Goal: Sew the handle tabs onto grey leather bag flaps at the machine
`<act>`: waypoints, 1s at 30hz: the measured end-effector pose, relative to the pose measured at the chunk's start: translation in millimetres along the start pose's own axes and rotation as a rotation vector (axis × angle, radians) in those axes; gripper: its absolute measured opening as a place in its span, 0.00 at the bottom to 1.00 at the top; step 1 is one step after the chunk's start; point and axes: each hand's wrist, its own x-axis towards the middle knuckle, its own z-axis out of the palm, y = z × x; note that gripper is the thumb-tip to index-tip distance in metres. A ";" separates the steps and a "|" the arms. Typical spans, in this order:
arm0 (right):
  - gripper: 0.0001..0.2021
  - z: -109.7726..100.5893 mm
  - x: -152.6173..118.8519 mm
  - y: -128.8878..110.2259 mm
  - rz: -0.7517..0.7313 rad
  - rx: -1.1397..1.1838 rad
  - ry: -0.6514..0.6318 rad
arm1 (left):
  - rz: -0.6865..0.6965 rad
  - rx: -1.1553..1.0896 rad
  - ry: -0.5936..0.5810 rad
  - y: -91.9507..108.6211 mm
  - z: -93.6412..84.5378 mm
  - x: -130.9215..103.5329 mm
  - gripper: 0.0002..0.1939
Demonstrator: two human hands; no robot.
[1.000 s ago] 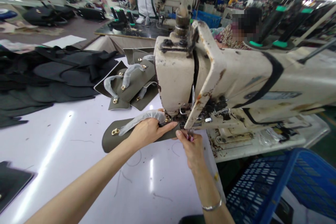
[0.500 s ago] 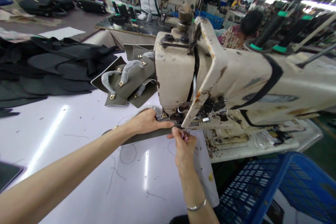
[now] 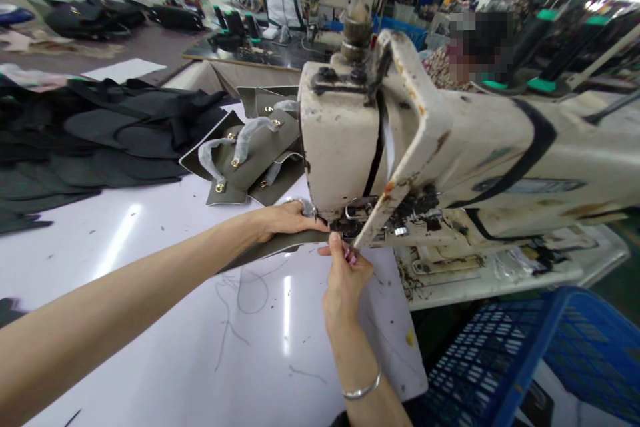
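Observation:
A dark olive panel [image 3: 280, 242] lies on the white table, its right end at the foot of the sewing machine [image 3: 340, 133]. My left hand [image 3: 287, 219] rests over the panel, thumb stretched toward the presser area, fingers partly hidden behind it. My right hand [image 3: 345, 267] is closed at the panel's right end, thumb on its edge, with a small pink object [image 3: 351, 255] among the fingers. Behind the left hand shows a wrapped handle [image 3: 300, 203]. More olive panels with wrapped handles and gold rings [image 3: 255, 147] lie behind.
Black cut pieces [image 3: 110, 127] are heaped at the left. A blue plastic basket [image 3: 500, 347] stands at the lower right. Loose threads [image 3: 227, 320] lie on the white table [image 3: 185, 373]. Beyond the machine, a person [image 3: 445, 67] sits partly hidden.
The olive panel and my left hand have shifted slightly toward the machine. My right hand stays at the panel's end. The whole view has moved a little.

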 end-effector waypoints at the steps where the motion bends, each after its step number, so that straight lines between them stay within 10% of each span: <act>1: 0.21 1.5 -0.8 1.2 -0.003 -0.003 0.001 | -0.050 0.019 -0.043 1.3 0.0 0.3 0.22; 12: 0.21 20.7 -3.0 10.0 0.010 0.060 0.019 | -0.068 0.049 -0.228 -4.2 3.9 -0.6 0.21; 23: 0.20 21.8 -2.6 10.7 0.006 0.029 0.040 | -0.154 -0.161 -0.071 -23.6 20.3 -15.6 0.27; 30: 0.19 2.7 0.6 6.6 -0.050 -0.026 0.001 | -0.136 -0.472 0.147 -49.0 67.1 -42.1 0.28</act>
